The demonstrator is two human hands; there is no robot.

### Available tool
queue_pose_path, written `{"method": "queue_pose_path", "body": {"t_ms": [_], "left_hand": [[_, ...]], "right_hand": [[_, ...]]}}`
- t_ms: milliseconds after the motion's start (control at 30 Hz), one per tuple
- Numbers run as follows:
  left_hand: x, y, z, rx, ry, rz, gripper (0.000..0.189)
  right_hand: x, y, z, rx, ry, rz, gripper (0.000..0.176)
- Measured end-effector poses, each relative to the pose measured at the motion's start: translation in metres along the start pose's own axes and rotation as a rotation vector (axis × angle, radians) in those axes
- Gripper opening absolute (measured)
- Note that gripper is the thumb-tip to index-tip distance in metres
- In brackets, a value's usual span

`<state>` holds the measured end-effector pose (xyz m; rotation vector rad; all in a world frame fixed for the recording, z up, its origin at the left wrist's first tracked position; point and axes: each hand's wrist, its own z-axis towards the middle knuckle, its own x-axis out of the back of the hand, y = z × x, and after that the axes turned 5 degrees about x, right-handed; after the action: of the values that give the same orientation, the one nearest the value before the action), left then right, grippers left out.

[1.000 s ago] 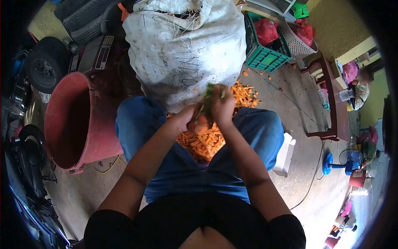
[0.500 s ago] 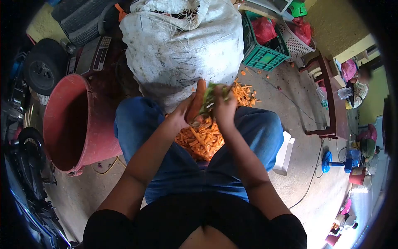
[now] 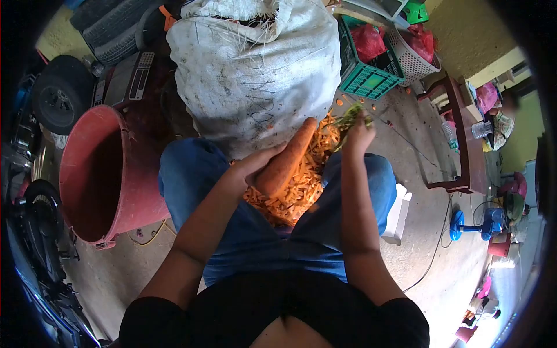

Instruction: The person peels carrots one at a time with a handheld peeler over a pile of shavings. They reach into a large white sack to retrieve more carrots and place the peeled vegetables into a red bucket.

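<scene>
A large carrot (image 3: pixel 289 158) lies slantwise across my left hand (image 3: pixel 250 167), which grips it near the thick lower end. Its narrower end points up and to the right. Farther right, my right hand (image 3: pixel 360 136) is closed on a green, leafy-looking bunch (image 3: pixel 348 119) whose exact kind I cannot make out; it is apart from the carrot. Below both hands, between my knees, is a heap of orange carrot strips (image 3: pixel 290 203). More strips lie up towards the white sack.
A big white sack (image 3: pixel 255 75) stands directly ahead. At left is a red bin (image 3: pixel 93 174); at upper right, a green crate (image 3: pixel 371 84) and a white basket (image 3: pixel 415 61). A white box (image 3: pixel 397 214) sits by my right knee, and a cable (image 3: pixel 438 243) crosses the floor.
My right hand has moved up and right with the green bunch, away from the carrot. The carrot has tipped over to the right in my left hand and now shows more fully.
</scene>
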<state>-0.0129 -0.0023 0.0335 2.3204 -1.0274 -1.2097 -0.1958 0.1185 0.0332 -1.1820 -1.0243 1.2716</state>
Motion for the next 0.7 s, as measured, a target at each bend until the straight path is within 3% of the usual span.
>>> {"method": "queue_pose_path", "body": {"t_ms": [100,167,200,233,333,400,433,467,500,533,567,633,667,700], "left_hand": [[0.021,-0.002,0.020,-0.013,-0.021,-0.045,0.033],[0.034,-0.011,0.041,-0.073,-0.091,-0.247,0.031],[0.023,-0.003,0.021,-0.050,-0.219,-0.314,0.029],[0.020,-0.002,0.017,-0.049,-0.218,-0.312,0.029],[0.016,0.000,0.011,-0.047,-0.115,-0.208,0.030],[0.011,0.002,0.010,-0.117,0.025,0.176,0.030],[0.009,0.002,0.005,-0.119,0.021,0.177,0.030],[0.006,-0.001,-0.004,-0.003,-0.127,0.164,0.031],[0.006,-0.004,-0.011,0.115,-0.271,0.153,0.032],[0.013,-0.015,0.001,0.101,-0.231,0.170,0.035],[0.010,-0.012,-0.002,0.103,-0.230,0.172,0.035],[0.001,-0.004,-0.010,0.082,-0.457,-0.008,0.036],[0.001,-0.004,-0.007,0.081,-0.463,-0.011,0.036],[0.002,-0.002,-0.001,0.084,-0.296,-0.033,0.036]], "right_hand": [[-0.017,-0.008,-0.054,0.083,-0.316,0.004,0.019],[-0.025,-0.019,-0.088,0.106,-0.507,-0.063,0.019],[-0.028,-0.027,-0.101,0.272,-0.520,-0.121,0.020],[-0.031,-0.032,-0.110,0.437,-0.531,-0.181,0.021],[-0.035,-0.020,-0.101,0.382,-0.481,-0.273,0.021],[-0.032,-0.008,-0.073,0.298,-0.368,-0.326,0.022],[-0.027,0.020,-0.039,0.392,-0.196,-0.382,0.023],[-0.018,0.017,-0.014,0.275,-0.103,-0.380,0.021],[-0.007,0.019,0.006,0.319,0.003,-0.345,0.020],[0.005,0.027,0.029,0.260,0.142,-0.462,0.020],[0.013,0.028,0.038,0.098,0.163,-0.045,0.021],[0.013,0.000,0.024,0.040,0.167,0.025,0.021],[0.011,0.003,0.018,0.113,0.091,0.006,0.020],[0.006,0.005,0.008,0.186,0.011,-0.014,0.020]]}}
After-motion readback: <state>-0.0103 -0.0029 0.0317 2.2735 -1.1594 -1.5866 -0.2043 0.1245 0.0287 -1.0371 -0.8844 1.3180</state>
